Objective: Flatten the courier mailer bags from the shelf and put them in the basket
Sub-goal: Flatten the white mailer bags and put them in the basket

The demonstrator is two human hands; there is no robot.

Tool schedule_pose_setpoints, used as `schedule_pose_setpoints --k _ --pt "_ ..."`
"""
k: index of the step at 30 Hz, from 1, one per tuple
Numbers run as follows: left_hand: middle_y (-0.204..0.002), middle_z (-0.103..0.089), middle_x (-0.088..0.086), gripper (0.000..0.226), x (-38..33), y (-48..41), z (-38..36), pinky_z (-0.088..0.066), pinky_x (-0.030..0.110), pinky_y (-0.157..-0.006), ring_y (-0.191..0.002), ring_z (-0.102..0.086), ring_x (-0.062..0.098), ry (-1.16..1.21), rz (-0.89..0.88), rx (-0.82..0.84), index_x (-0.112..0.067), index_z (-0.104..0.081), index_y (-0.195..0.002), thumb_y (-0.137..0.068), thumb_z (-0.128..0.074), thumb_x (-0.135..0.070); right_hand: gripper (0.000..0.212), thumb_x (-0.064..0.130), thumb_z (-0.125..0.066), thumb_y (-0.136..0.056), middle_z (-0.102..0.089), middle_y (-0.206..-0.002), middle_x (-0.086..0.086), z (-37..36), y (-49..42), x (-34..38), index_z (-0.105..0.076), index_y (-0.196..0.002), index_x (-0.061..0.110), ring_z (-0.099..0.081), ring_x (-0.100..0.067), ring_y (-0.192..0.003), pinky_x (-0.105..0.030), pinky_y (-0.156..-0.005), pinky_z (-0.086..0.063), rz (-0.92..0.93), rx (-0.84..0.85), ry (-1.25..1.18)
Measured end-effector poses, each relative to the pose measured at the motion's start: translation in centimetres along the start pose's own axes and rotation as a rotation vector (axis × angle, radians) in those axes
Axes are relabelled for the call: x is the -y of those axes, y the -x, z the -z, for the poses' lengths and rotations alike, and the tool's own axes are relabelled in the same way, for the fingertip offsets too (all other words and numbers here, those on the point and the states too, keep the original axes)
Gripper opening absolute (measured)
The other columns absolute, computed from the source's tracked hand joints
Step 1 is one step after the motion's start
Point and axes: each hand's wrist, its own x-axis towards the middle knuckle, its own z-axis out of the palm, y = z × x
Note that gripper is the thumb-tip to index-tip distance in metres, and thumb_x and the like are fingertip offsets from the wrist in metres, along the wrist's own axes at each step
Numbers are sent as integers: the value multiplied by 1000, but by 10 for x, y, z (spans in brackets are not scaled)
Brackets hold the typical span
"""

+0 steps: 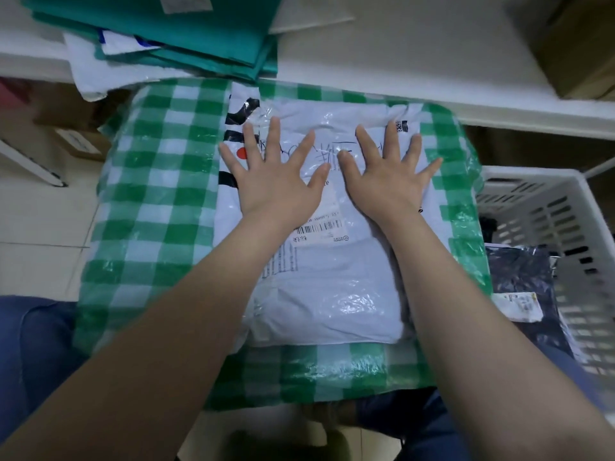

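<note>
Pressing at frame centre, left hand (276,184) and right hand (386,181) lie flat, fingers spread, on a white mailer (332,287). Sweeping outward to its edges should expel trapped air.

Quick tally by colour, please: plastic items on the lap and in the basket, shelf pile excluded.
Pale grey mailer: 1
Green-and-white checked plastic: 1
Dark navy bag, in the white basket: 1
Total: 3

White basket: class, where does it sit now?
Head view, right edge: the white basket stands beside the green checked sheet, right of the right hand, with a dark bag inside.
</note>
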Motion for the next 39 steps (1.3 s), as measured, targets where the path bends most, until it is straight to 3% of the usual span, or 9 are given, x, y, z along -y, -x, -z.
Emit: schedule_pose_setpoints --k 17,20,22,26,31,39 --pt "-164 9 2 70 1 2 1 11 70 -110 -148 17 38 -1 3 5 -51 -2 -151 -87 0 -77 66 74 -10 -87 2 -163 5 0 -1 0 -14 -149 50 10 -35 -148 -68 -109 11 4 -3 -6" --pt "-164 10 2 67 -2 1 13 14 71 -108 -147 20 37 41 35 100 -49 -5 -152 -90 -9 -75 62 71 -20 -89 -1 -163 4 7 2 1 -27 -146 47 10 -37 -147 -71 -107 12 -23 34 -77" --pt "-165 6 1 62 -11 -8 27 17 71 -107 -147 19 37 119 83 103 -49 -10 -152 -94 -18 -69 61 69 -27 -89 -2 -163 4 18 -3 10 -38 -142 40 9 -38 -147 -74 -105 10 -129 -27 -171" --pt "-164 8 -5 52 -40 -22 38 18 70 -107 -148 19 33 169 133 -6 -52 -7 -151 -101 -19 -52 58 65 -25 -93 8 -163 7 30 -15 35 -21 -148 48 16 -36 -147 -73 -104 13 -167 -56 -221" --pt "-164 11 -6 49 -43 -28 10 14 72 -106 -147 20 38 99 183 18 -55 -1 -149 -100 -6 -55 57 62 -17 -95 8 -163 4 5 -23 37 -14 -150 47 17 -39 -146 -74 -102 15 -157 -3 -115" --pt "-164 7 -2 49 -39 -31 -4 13 73 -106 -147 18 40 42 157 -35 -54 -3 -149 -100 -3 -54 58 64 -12 -94 6 -163 4 -9 -32 34 -10 -151 48 17 -40 -146 -72 -105 13 -160 -8 -46"
